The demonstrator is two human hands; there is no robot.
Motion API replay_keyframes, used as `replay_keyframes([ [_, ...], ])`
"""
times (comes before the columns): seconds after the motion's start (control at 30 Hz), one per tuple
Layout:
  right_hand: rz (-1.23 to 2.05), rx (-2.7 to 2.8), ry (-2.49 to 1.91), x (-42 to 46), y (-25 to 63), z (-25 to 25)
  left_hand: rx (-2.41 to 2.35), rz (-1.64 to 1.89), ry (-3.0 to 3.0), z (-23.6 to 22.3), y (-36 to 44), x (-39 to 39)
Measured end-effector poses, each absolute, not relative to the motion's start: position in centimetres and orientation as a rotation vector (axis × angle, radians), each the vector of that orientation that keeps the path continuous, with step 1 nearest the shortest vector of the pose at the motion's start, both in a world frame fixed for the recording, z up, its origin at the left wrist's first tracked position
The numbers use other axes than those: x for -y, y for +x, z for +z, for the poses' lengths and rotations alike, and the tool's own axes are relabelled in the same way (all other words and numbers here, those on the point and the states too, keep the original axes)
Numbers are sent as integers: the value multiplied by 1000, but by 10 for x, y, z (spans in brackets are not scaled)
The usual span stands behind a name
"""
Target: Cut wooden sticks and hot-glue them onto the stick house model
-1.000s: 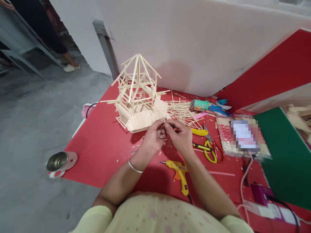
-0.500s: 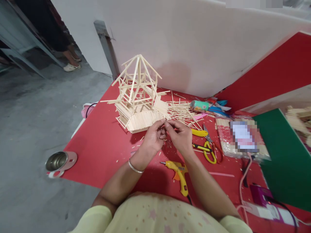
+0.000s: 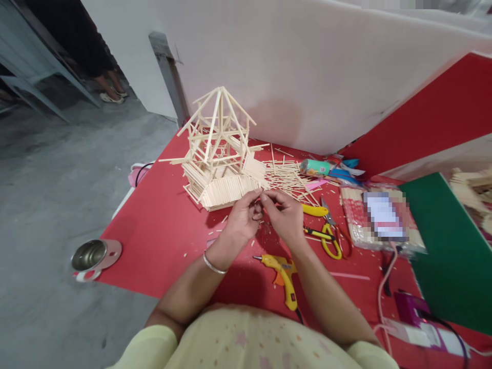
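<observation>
My left hand [image 3: 245,218] and my right hand [image 3: 284,215] meet fingertip to fingertip, both pinched closed, in front of a model pavilion [image 3: 220,148] built of thin wooden sticks. Whatever lies between the fingertips is too small to make out. The model has an open pointed roof frame and a slatted panel [image 3: 228,190] on the near side of its base. Loose wooden sticks [image 3: 286,177] are heaped to its right, behind my right hand. Nearer to me, a yellow glue gun [image 3: 282,274] lies below my hands.
Scissors [image 3: 330,236], yellow-handled pliers [image 3: 315,210] and a yellow cutter [image 3: 319,233] lie right of my hands. Farther right are bagged sticks with a phone [image 3: 385,216] on top and a power strip [image 3: 430,335]. A steel mug [image 3: 96,259] stands at the left edge. Another person's legs [image 3: 109,84] show behind.
Both hands stay pinched together in the same place. In the background, the other person's feet have shifted slightly.
</observation>
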State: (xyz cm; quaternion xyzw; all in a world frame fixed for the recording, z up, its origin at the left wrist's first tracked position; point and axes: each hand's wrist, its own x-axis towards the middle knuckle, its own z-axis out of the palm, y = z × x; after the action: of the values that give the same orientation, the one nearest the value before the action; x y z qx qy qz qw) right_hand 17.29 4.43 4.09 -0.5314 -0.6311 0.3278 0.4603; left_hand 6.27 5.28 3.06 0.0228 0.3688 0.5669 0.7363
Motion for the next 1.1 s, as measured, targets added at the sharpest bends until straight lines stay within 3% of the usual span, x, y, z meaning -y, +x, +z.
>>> replay_keyframes([
  [0.7,689,1661,-1363,15,217,24,-760,1207,369,22,77,-3],
  [0.93,218,2191,-1947,35,318,-8,-823,1173,462,11,90,7],
  [1.1,224,2529,-2086,28,334,-13,-864,1176,513,3,101,5],
])
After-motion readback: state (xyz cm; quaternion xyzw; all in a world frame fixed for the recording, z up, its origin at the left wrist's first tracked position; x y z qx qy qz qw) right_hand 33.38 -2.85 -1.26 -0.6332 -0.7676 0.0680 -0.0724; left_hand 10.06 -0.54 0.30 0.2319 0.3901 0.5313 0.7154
